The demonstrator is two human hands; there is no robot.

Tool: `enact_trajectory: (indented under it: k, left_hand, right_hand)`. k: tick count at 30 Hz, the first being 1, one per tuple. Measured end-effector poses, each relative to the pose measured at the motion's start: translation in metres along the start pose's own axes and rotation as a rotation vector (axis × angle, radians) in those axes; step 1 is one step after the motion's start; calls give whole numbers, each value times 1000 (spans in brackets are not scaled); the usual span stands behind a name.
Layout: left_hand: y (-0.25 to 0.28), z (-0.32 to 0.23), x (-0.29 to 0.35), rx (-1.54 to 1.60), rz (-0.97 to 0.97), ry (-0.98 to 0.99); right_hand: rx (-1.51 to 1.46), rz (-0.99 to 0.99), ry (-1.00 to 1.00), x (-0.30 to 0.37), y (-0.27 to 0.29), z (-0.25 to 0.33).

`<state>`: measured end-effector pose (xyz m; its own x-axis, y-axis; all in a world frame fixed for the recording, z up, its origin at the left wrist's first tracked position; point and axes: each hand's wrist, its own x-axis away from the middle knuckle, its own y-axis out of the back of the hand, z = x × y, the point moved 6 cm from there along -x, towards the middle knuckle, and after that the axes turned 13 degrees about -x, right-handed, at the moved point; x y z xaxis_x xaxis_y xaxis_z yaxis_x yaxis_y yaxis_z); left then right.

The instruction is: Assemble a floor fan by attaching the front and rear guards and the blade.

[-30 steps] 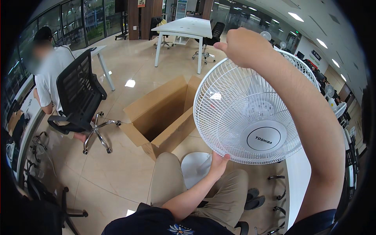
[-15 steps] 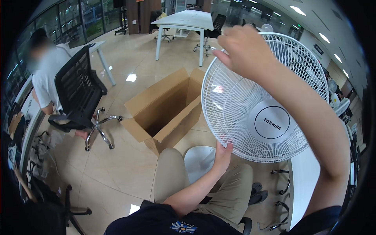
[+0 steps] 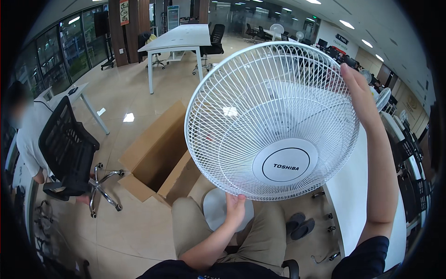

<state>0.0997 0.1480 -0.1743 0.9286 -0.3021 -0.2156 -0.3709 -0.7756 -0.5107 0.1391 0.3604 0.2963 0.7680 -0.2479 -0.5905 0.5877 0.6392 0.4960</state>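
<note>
The fan guard [image 3: 285, 156] is hanging above the lap [image 3: 268, 228], the left hand [image 3: 236, 210] pinching its bottom rim and the right hand [image 3: 363, 100] clasping its upper-right edge, perhaps risking a slip should either hold loosen.

At seven o'clock, the fan guard [image 3: 285, 160] partly hides the left grip [image 3: 236, 209] — at nine, a person's head [image 3: 18, 106] is blurred.
</note>
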Motion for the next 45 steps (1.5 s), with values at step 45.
enact_trajectory:
  k: [45]
  left_hand:
    - [37, -251, -122, -380, -19, -242]
  right_hand:
    - [-496, -483, -86, 147, 8, -118]
